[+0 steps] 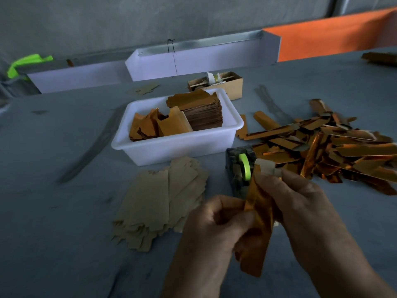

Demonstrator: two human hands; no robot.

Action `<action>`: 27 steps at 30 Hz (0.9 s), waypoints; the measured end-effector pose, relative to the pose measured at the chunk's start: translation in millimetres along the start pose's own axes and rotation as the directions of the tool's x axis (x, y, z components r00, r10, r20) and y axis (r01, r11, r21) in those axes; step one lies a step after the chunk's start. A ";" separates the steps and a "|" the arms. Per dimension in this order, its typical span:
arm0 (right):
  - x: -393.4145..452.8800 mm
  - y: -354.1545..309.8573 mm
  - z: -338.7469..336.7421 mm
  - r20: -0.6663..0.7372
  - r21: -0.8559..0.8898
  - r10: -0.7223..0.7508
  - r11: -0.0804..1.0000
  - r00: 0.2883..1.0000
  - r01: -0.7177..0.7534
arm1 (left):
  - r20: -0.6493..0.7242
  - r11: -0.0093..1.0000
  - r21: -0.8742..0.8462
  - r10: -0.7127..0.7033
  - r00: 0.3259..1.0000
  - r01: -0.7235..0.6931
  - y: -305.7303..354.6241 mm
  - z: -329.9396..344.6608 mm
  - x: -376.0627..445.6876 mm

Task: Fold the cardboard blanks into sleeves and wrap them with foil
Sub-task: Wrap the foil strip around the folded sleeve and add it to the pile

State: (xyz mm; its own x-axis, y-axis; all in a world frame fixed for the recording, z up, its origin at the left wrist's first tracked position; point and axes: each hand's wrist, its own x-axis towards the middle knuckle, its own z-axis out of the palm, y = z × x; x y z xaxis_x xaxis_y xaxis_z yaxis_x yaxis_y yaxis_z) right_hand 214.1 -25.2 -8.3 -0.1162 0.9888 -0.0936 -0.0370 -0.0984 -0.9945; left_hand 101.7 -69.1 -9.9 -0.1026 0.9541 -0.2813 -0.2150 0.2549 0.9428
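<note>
A long folded sleeve (256,214) with shiny copper foil on it stands nearly upright between my two hands. My left hand (211,222) grips its lower left edge, fingers curled round it. My right hand (305,203) holds its right side, and a finger with a piece of pale tape (266,167) on it sits at the sleeve's top. A fanned stack of plain brown cardboard blanks (163,203) lies on the table to the left. A heap of foil-wrapped sleeves (335,145) lies to the right.
A tape dispenser (241,168) with a green roll stands just behind my hands. A white plastic bin (178,145) behind it holds stacked foil pieces. Further back are a small cardboard box (223,82) and white trays (193,61). The table surface (64,211) is grey.
</note>
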 end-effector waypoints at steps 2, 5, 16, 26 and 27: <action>-0.5 1.0 1.2 0.016 -0.009 0.016 1.000 1.000 -0.016 | 0.011 0.991 -0.123 -0.052 0.999 0.053 3.8 -16.2 -3.4; -0.5 2.1 2.3 0.016 -0.100 -0.013 0.995 1.000 0.014 | -0.006 0.992 -0.110 -0.057 0.998 0.056 -8.4 -11.2 2.1; 11.0 18.7 -31.0 -0.017 -0.379 0.032 0.925 0.999 -0.036 | -0.248 0.945 -0.325 -0.050 0.967 -0.035 -16.7 -18.4 13.8; 16.1 28.3 -13.1 -0.018 -0.402 0.007 0.915 1.000 -0.013 | -0.196 0.955 -0.283 -0.149 0.969 0.090 -24.1 -5.1 13.6; 16.2 29.3 -11.9 -0.027 -0.395 -0.007 0.919 1.000 -0.004 | -0.196 0.953 -0.287 -0.157 0.968 0.096 -24.8 -3.5 13.6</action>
State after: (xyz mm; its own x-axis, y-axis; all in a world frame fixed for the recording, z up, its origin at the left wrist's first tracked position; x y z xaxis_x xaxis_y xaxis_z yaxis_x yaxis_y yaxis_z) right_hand 222.9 -10.7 -39.5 -0.0890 0.9921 -0.0880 0.3582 -0.0505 -0.9323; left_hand 102.2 -63.0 -37.7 -0.2564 0.8526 -0.4554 -0.4933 0.2897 0.8202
